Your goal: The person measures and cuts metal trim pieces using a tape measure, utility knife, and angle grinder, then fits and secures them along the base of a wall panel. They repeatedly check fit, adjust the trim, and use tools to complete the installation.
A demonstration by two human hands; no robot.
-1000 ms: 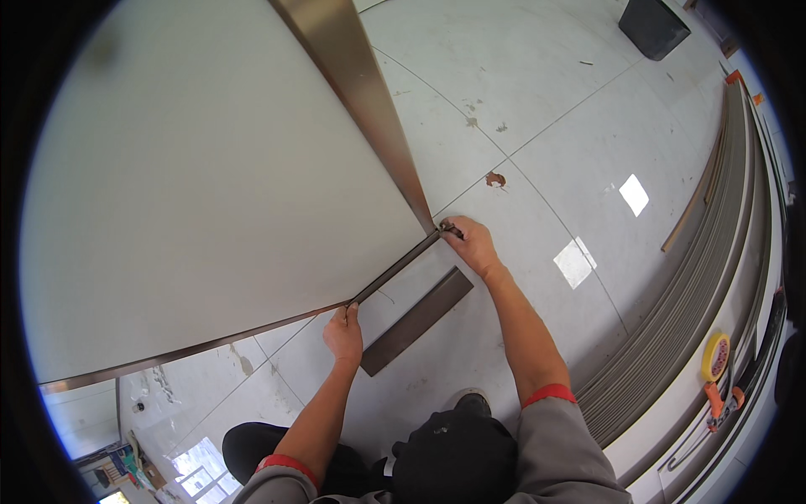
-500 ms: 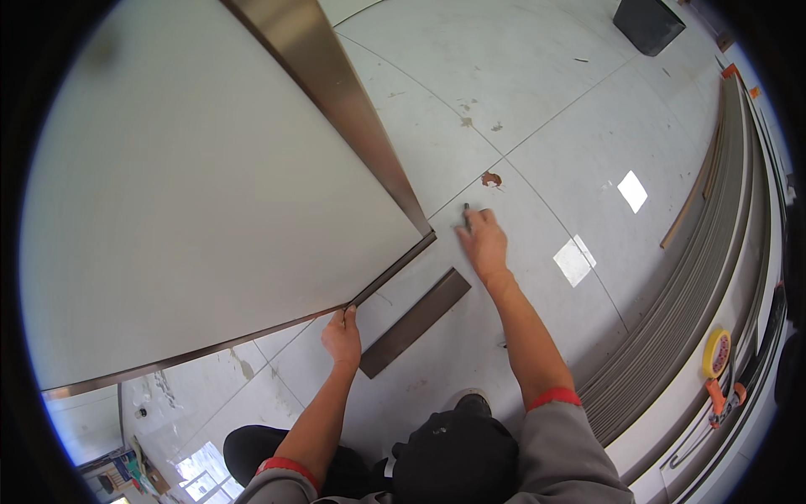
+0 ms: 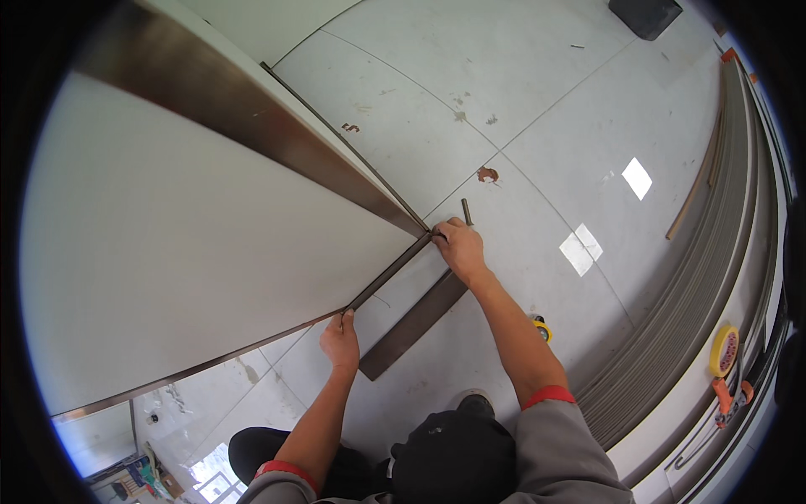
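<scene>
A large pale panel (image 3: 201, 244) with brown metallic edging fills the left side. My left hand (image 3: 339, 343) is closed in a pinch on the brown edge trim (image 3: 389, 275) along its near edge. At the panel's right-hand corner, my right hand (image 3: 462, 250) has its fingers bent and pressed against the corner; what lies under the fingertips is hidden. A short dark rod (image 3: 467, 210) shows just beyond its knuckles; whether the hand touches it I cannot tell. Below the corner, a flat brown strip (image 3: 407, 336) lies on the floor, its far end partly behind my right hand.
Long grey-brown boards (image 3: 672, 294) are stacked along the right, with a yellow tape roll (image 3: 724, 351) and an orange-handled tool (image 3: 727, 401) nearby. A yellow and black object (image 3: 542, 328) sits beside my right forearm. A dark bin (image 3: 645, 17) stands far off on the tiled floor (image 3: 537, 202).
My right hand has moved left to the panel's corner, away from the rod's side. The panel's far side appears further left, and a dark edge strip behind it now shows. My left hand stays put.
</scene>
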